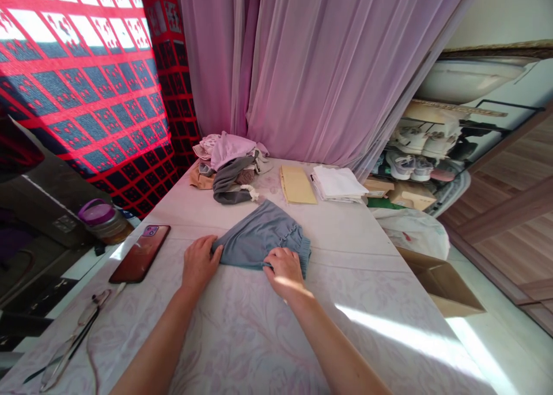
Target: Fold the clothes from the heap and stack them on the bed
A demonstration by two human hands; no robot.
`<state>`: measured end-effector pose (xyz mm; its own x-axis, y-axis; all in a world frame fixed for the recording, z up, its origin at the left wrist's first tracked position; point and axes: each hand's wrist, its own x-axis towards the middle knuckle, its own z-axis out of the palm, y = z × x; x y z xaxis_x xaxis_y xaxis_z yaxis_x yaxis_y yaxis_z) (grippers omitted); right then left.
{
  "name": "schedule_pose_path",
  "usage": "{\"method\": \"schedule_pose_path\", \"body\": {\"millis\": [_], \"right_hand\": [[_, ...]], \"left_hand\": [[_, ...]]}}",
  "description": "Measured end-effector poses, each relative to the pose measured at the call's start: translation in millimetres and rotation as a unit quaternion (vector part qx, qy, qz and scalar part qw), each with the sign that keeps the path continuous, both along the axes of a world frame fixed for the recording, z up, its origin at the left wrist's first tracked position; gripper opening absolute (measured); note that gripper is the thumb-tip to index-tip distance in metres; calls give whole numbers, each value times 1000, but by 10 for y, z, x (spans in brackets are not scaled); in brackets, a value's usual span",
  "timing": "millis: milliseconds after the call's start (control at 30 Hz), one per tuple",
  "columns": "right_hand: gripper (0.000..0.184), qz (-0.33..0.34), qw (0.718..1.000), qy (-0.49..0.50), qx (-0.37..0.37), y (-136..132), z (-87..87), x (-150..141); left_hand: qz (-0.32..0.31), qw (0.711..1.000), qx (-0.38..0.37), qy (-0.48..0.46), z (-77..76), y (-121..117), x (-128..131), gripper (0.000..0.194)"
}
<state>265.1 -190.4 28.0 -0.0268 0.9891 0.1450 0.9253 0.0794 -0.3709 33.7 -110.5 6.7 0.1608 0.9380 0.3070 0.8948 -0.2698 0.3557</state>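
Note:
Grey-blue elastic-waist pants [263,231] lie folded in half on the cloth-covered table, the gathered waistband to the right and a pointed fold at the top. My left hand [201,261] is closed on the left end of the pants, thumb and fingers about the leg hem. At the lower edge, close to the waistband, my right hand [285,270] has its fingers curled onto the fabric. The fingertips of both hands are partly hidden against the cloth.
Behind the pants sit a heap of crumpled clothes [231,162], a folded yellow cloth [298,185] and a stack of folded white cloths [339,183]. A phone [140,254] on a cable and eyeglasses [73,337] lie at left. A cardboard box [440,283] stands on the floor at right.

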Motion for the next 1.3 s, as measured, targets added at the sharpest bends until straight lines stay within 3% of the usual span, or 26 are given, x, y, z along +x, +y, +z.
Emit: {"method": "schedule_pose_path", "body": {"millis": [167, 300, 733, 833, 967, 1067, 1167, 1233, 1300], "right_hand": [[13, 33, 999, -1, 19, -89, 60, 11], [13, 85, 996, -6, 40, -221, 2, 47], [9, 100, 994, 28, 29, -218, 11, 18], [17, 41, 991, 65, 107, -182, 7, 171], [30, -150, 965, 105, 186, -49, -18, 643], [28, -237, 961, 124, 67, 37, -44, 983], [25, -195, 966, 162, -54, 71, -44, 1121], [24, -160, 968, 177, -76, 78, -22, 1108], [22, -153, 973, 152, -86, 89, 6, 1053]], "left_hand": [[4, 1000, -3, -5, 4, -10, 17, 27], [18, 1000, -12, -7, 4, -4, 18, 19], [37, 998, -10, -55, -3, 4, -5, 7], [42, 998, -4, -54, -8, 7, 1, 5], [47, 998, 5, -52, -38, 7, 4, 6], [68, 996, 18, -49, -65, 7, -8, 19], [74, 996, 38, -30, -18, 15, 36, 39], [30, 998, 52, -23, 79, 20, 173, 42], [-56, 997, 49, -36, 205, 10, 434, 39]]}}
